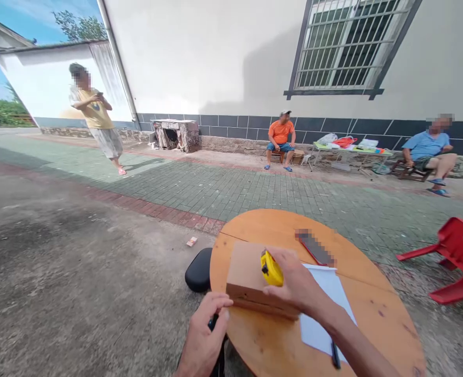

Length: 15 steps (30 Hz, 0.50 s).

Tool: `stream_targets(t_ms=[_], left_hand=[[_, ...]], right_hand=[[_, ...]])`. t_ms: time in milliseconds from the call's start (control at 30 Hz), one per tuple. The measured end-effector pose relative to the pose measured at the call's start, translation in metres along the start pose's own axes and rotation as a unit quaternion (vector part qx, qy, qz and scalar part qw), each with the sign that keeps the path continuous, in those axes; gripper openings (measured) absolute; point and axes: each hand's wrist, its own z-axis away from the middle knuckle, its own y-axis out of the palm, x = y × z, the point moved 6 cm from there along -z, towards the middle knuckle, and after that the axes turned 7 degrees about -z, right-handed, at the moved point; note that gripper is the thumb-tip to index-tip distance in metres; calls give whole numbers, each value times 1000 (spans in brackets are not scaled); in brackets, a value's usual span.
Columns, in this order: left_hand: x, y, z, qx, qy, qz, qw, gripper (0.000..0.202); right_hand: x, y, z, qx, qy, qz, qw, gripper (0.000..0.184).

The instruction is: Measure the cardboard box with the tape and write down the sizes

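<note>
Left hand (202,340) at table (372,309) edge, grip unclear | right hand (296,285) clasps tape measure (271,268) on block (245,272) | push could slide block off

The round desk (372,298) is orange-brown wood, smooth with a soft sheen and a few dark specks. The block (245,272) on it looks like matt, pale brown wood. The tape measure (271,269) has a glossy yellow plastic case. The sheet (327,285) is matt white paper. Past the desk's left edge, the ground (78,272) is rough grey concrete.

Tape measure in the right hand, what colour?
Yellow with black trim: tape measure in right hand, head view.
</note>
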Motion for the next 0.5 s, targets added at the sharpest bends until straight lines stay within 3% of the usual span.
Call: stream_targets(t_ms=[100,167,267,333,400,500], left_hand=[[22,1,-1,-26,-10,-12,1000,26],[38,3,-2,-36,-23,-15,999,30],[58,11,-4,-40,-41,-9,998,41],[70,22,-4,-31,-57,0,998,50],[79,38,-4,-13,-73,19,997,59],[88,57,-6,6,-91,40,995,65]], right_hand=[[-5,8,-30,65,-14,41,997,77],[-11,10,-31,76,-26,41,996,76],[-31,1,-10,-1,-11,7,1000,70],[-57,-8,15,-102,60,-32,992,64],[-85,-9,45,-179,161,-84,967,63],[-101,11,74,-161,243,-192,937,64]])
